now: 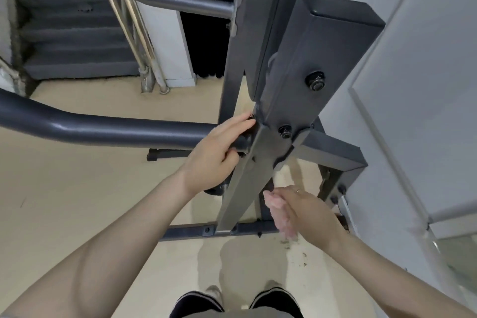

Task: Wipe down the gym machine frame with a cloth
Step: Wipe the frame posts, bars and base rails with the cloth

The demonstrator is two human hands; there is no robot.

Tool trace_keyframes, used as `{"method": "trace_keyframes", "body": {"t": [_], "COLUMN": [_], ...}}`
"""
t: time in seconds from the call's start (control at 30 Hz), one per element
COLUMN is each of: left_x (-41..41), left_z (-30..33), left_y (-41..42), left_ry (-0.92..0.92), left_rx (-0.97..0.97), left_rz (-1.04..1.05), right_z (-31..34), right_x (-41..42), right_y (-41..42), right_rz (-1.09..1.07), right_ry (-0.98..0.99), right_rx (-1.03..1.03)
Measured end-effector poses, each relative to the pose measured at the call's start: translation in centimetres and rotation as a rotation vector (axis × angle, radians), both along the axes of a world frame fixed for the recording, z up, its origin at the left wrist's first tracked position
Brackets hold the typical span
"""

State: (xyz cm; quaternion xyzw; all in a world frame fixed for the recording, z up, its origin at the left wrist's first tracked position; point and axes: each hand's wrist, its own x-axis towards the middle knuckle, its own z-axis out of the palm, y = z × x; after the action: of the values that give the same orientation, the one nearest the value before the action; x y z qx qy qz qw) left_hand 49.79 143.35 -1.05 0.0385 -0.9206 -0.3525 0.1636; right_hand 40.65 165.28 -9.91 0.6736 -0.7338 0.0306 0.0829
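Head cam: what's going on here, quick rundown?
A person stands over a dark grey gym machine frame. The left hand grips the end of a horizontal tube where it meets the upright, fingers curled round it. The right hand is beside the angled brace, lower down, blurred, fingers roughly straight. No cloth is visible in either hand, so wiping can't be confirmed. Dark specks lie on the beige floor near the base.

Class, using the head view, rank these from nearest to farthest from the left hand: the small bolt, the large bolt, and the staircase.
From the left hand:
1. Small bolt, just right of its fingertips.
2. Large bolt, higher up on the right.
3. Staircase, far upper left.
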Motion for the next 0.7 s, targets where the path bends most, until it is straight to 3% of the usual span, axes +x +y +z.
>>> {"method": "trace_keyframes", "body": {"t": [0.1,0.17,0.23,0.3,0.37,0.47,0.53,0.7], "left_x": [0.2,0.3,0.2,0.1,0.1,0.2,0.6,0.8], "left_z": [-0.5,-1.0,-0.9,-0.5,0.0,0.2,-0.1,-0.9], "left_y": [0.6,0.8,0.6,0.3,0.1,0.0,-0.4,-1.2], "left_ry": [0.092,0.116,0.1,0.104,0.13,0.098,0.049,0.025], "left_rx": [-0.075,-0.105,-0.06,0.003,0.021,0.024,0.005,-0.012], "left_rz": [-0.062,-0.108,-0.093,-0.066,-0.039,-0.011,-0.012,-0.029], "right_z": [2.5,3.8,5.9,7.1,7.9,5.4,4.6,5.2], "right_x": [1.6,2.3,2.4,1.8,0.8,-1.8,-3.3,-4.0], "right_y": [-0.1,-0.5,-1.6,-3.8,-6.1,-7.1,-5.8,-6.2], "right_rz": [-0.206,-0.301,-0.39,-0.404,-0.302,-0.123,-0.144,-0.153], "right_ry": [-0.23,-0.272,-0.131,-0.118,-0.112,0.359,0.465,0.454], "right_rx": [-0.307,-0.565,-0.71,-0.785,-0.806,-0.637,-0.562,-0.652]}}
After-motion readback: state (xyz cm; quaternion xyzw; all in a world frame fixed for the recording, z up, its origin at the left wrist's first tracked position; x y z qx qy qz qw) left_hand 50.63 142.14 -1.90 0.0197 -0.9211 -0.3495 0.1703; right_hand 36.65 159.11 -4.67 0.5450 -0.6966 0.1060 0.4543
